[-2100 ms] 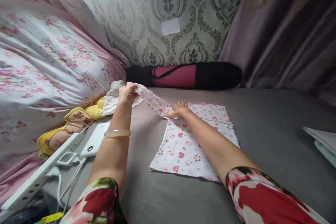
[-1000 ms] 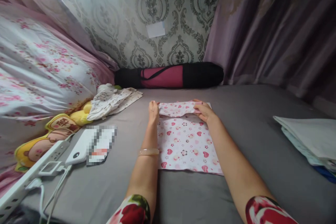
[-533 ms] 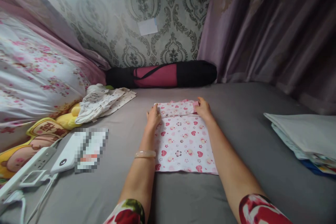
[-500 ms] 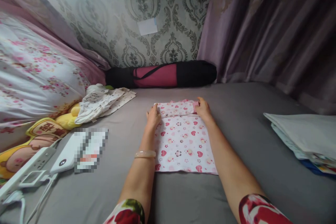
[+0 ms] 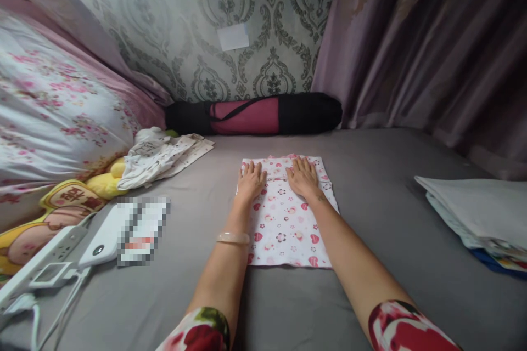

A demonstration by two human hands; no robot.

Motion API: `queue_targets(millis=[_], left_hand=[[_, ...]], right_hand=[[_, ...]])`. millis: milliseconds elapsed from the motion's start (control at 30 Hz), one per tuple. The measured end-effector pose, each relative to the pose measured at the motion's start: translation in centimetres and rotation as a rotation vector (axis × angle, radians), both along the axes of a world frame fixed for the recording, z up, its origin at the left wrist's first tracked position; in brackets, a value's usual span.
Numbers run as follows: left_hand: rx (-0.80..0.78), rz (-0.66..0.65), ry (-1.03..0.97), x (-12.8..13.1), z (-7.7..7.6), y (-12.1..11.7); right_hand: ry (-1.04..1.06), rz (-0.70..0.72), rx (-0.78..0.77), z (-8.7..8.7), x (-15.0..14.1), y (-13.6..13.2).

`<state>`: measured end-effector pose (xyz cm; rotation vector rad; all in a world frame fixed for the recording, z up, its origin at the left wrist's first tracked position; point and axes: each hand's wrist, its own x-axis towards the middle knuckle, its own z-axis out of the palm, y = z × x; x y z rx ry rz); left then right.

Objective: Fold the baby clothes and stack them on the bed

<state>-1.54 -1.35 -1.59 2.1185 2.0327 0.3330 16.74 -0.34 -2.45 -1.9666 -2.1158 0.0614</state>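
Observation:
A white child's shirt [image 5: 284, 230] printed with pink hearts and flowers lies flat on the grey bed sheet [image 5: 284, 307]. Its sleeves are folded across the far end, where a bit of pink trim shows at the edge. My left hand [image 5: 252, 180] rests palm down on the far left part of the folded shirt, fingers spread. Flat on the far right part lies my right hand [image 5: 303, 177], its fingers also stretched out. Neither hand grips the cloth.
A black and pink long bag [image 5: 247, 115] lies against the wall. At left are a crumpled white garment [image 5: 160, 159], yellow plush toy [image 5: 101, 185], power strip [image 5: 45, 263] and white power bank [image 5: 109, 233]. Folded cloths [image 5: 477, 208] are stacked at right.
Earlier my left hand held a sleeve out to the left; it was then folded across the shirt. Both hands have let go of the fold's ends and moved inward, flat on top.

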Motion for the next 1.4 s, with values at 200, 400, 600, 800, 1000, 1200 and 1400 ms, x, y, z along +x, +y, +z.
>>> queue_targets(millis=[200,400,600,800,1000,1200,1400], left_hand=[[-0.019,-0.007,-0.014,-0.1,0.4,-0.1],[-0.010,-0.011,-0.076,-0.8,0.6,-0.2],[-0.021,-0.006,-0.148,-1.7,0.9,-0.3],[-0.059,0.039,-0.231,-2.5,2.6,-0.6],[0.002,0.035,-0.325,-3.9,7.0,-1.7],[-0.028,-0.045,-0.318,-6.1,10.5,-3.8],[-0.059,-0.011,-0.322,-8.5,12.0,-5.6]], right_hand=[[-0.011,-0.004,0.002,0.0,0.1,0.0],[0.073,0.000,-0.012,0.0,0.4,0.0],[0.415,-0.034,-0.054,1.1,1.8,1.1],[0.495,-0.095,-0.067,2.6,4.2,2.4],[0.383,-0.119,-0.038,3.6,4.8,2.5],[0.124,-0.047,-0.044,2.6,3.9,1.7],[-0.009,-0.055,-0.032,0.2,4.1,0.8]])
